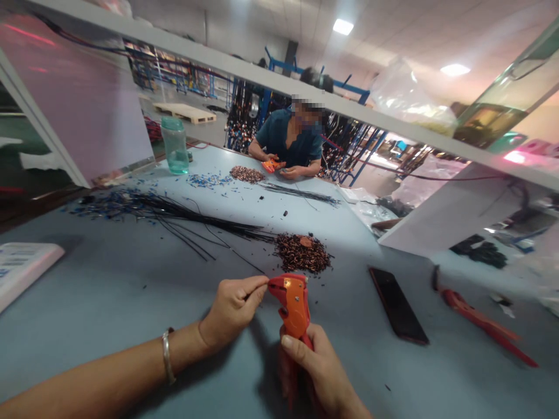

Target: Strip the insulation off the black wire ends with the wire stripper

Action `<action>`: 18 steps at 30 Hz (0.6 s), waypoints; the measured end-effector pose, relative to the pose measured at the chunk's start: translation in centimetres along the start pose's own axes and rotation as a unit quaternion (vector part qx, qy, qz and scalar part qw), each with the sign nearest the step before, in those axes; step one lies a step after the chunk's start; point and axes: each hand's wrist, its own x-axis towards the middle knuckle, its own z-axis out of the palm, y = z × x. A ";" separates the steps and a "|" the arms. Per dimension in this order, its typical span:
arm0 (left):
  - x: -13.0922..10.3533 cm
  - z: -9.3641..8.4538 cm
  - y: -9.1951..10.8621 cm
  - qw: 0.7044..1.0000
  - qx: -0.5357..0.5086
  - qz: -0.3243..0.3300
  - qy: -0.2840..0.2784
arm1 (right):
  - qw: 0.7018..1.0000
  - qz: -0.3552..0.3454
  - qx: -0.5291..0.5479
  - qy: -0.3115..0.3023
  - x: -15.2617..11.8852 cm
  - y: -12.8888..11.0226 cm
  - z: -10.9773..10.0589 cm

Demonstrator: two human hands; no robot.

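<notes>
My right hand (321,364) is wrapped round the handles of a red and orange wire stripper (297,305), held upright with its jaws pointing left. At those jaws, the thumb and forefinger of my left hand (236,305) are pinched together on a thin black wire (244,260). The wire runs back from my fingertips toward the bundle; its end is hidden at the jaws. Just beyond the stripper lies a heap of short black and copper-coloured offcuts (302,256). A bundle of long black wires (209,220) reaches from this heap to blue-tipped ends (116,203) at the left.
A black phone (398,305) and a second red tool (480,323) lie at the right. Across the table a person (288,137) holds an orange stripper (271,166). A green bottle (174,145) stands far left, a white device (26,267) nearer. A shelf beam (209,61) crosses above.
</notes>
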 end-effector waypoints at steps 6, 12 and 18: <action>0.2 0.0 0.2 1.000 -0.015 -0.013 0.000 | 1.000 0.005 0.000 0.020 -0.1 -0.5 0.7; 0.3 0.0 0.4 0.999 -0.013 -0.036 -0.004 | 0.998 -0.019 -0.038 0.054 -0.1 -0.3 1.1; 0.6 0.0 0.1 0.998 -0.017 -0.058 0.001 | 0.999 -0.003 0.022 0.025 0.0 -0.7 0.7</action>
